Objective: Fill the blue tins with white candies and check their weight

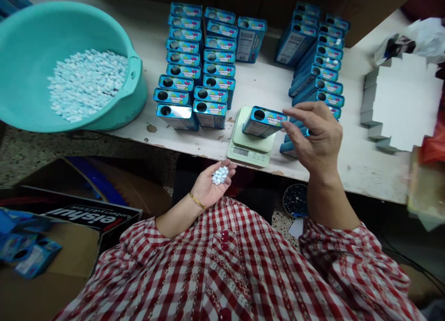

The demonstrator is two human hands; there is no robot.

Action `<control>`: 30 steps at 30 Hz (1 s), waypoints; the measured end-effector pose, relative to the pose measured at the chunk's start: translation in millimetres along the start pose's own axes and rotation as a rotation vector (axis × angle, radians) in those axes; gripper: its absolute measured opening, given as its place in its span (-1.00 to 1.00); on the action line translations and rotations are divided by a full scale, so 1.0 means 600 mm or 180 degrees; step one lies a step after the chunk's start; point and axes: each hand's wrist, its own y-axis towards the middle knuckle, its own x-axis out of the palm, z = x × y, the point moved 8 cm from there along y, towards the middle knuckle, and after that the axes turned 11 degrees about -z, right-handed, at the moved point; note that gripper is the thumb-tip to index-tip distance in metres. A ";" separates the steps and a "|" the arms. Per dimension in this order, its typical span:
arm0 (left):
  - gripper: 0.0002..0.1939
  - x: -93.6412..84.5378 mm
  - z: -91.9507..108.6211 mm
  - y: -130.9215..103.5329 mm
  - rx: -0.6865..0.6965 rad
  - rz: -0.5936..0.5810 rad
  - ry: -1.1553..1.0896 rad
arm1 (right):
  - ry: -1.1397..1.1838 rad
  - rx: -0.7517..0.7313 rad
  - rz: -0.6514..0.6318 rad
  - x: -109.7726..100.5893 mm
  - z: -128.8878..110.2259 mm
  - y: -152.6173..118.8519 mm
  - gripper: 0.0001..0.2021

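My left hand (212,184) is palm up below the table edge, fingers curled around a small heap of pale blue candies (220,175). A pale green scale (252,142) stands near the front edge, its display digits too small to read. On the scale rests a blue tin (264,122) with a round dark hole at the left of its top. My right hand (313,133) is at the tin's right end, thumb and forefinger apart; whether they touch the tin is unclear.
A turquoise tub (134,75) of candies stands at the left. Rows of blue tins (183,58) fill the middle, with more tins (327,74) behind my right hand. White boxes (399,103) lie at the right. An open carton (76,247) sits lower left.
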 end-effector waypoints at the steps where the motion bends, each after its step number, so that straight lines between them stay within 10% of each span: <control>1: -0.78 -0.004 0.001 -0.001 -0.0009 0.0026 -0.0009 | -0.0028 0.0027 0.0043 -0.005 0.005 0.000 -0.72; 30: -0.84 -0.017 0.000 -0.008 -0.0120 -0.0132 0.0186 | -0.0218 -0.0169 -0.1024 0.069 0.018 0.039 -0.56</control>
